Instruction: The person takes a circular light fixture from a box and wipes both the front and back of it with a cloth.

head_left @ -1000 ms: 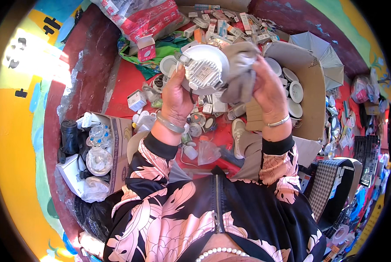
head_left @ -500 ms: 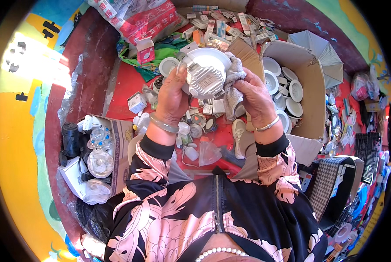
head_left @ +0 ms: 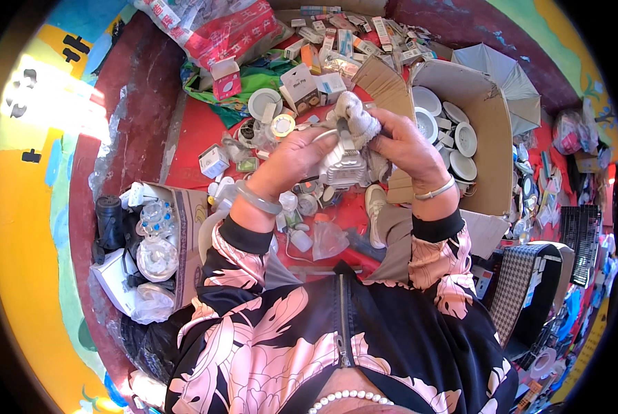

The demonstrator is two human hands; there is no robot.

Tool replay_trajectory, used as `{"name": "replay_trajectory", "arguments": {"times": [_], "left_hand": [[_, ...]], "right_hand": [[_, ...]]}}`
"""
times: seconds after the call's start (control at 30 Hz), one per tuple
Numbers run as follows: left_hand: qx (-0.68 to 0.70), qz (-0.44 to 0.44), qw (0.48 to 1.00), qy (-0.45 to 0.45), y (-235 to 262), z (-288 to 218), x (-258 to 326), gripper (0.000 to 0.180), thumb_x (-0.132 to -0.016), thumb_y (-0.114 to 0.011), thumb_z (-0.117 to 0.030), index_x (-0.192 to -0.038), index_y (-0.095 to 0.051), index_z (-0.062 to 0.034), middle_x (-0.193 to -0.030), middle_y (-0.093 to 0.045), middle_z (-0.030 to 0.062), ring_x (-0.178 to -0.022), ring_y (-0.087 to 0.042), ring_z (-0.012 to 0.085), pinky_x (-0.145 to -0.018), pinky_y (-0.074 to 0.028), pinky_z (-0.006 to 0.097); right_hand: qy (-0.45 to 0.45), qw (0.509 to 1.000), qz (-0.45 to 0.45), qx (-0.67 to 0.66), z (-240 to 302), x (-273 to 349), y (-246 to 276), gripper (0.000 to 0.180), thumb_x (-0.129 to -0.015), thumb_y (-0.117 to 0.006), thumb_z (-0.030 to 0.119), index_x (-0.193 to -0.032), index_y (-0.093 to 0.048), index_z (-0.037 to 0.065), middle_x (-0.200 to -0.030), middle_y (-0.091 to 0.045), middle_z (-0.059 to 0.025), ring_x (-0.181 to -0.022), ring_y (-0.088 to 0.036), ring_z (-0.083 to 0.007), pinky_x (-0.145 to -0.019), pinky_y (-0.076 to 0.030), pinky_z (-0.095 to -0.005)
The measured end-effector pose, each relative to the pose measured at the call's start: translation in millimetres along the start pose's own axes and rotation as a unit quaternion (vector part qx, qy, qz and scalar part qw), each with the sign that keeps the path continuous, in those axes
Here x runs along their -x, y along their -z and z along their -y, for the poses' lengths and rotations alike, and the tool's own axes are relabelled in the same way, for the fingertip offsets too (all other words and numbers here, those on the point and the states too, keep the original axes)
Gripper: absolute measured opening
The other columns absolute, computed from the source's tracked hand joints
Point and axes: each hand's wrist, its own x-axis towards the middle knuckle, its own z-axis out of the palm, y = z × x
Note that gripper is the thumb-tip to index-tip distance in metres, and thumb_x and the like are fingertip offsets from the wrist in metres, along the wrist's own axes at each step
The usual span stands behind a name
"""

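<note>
Between my hands is a white recessed downlight [head_left: 343, 172], tilted so that its finned housing shows below and its rim is seen nearly edge-on. My left hand [head_left: 292, 162] is closed on the rim at its left side. In my right hand [head_left: 407, 148] is a bunched grey cloth [head_left: 356, 119], pressed over the top and right of the downlight. The cloth and fingers hide part of the light. Beyond my left hand lie a round white lamp [head_left: 264, 103] and a small box [head_left: 300, 90].
At the right stands an open cardboard carton [head_left: 492, 127] with several round white downlights [head_left: 465, 140]. A second box [head_left: 192, 207] with wrapped goods is at the left. Many small boxes [head_left: 345, 43] lie at the back, near a pink box [head_left: 226, 79] and a folded umbrella [head_left: 495, 69].
The downlight has been turned from showing its broad back to nearly edge-on. My right hand and the cloth have moved left over its top, and my left hand has shifted lower.
</note>
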Motion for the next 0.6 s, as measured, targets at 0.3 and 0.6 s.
{"name": "replay_trajectory", "arguments": {"times": [0.3, 0.6], "left_hand": [[0.197, -0.116, 0.964, -0.134, 4.8, -14.2, 1.6, 0.043, -0.092, -0.048, -0.029, -0.123, -0.045, 0.0001, -0.105, -0.061, 0.0122, -0.082, -0.064, 0.0169, -0.059, -0.052, 0.024], [0.245, -0.065, 0.955, -0.151, 6.2, -13.2, -1.1, 0.041, -0.094, -0.046, -0.028, -0.121, -0.045, 0.0030, -0.112, -0.058, 0.0123, -0.101, -0.057, 0.0201, -0.088, -0.047, 0.034]], "right_hand": [[-0.013, 0.972, 0.025, -0.235, -3.2, 0.2, -2.0, 0.033, -0.082, -0.060, 0.008, -0.112, -0.054, -0.002, -0.100, -0.057, -0.0028, -0.096, -0.052, -0.0117, -0.087, -0.040, -0.0255], [0.025, 0.956, -0.070, -0.282, -4.3, -1.2, -15.7, 0.035, -0.082, -0.058, 0.007, -0.115, -0.052, -0.003, -0.101, -0.058, -0.0030, -0.093, -0.054, -0.0117, -0.085, -0.042, -0.0249]]}}
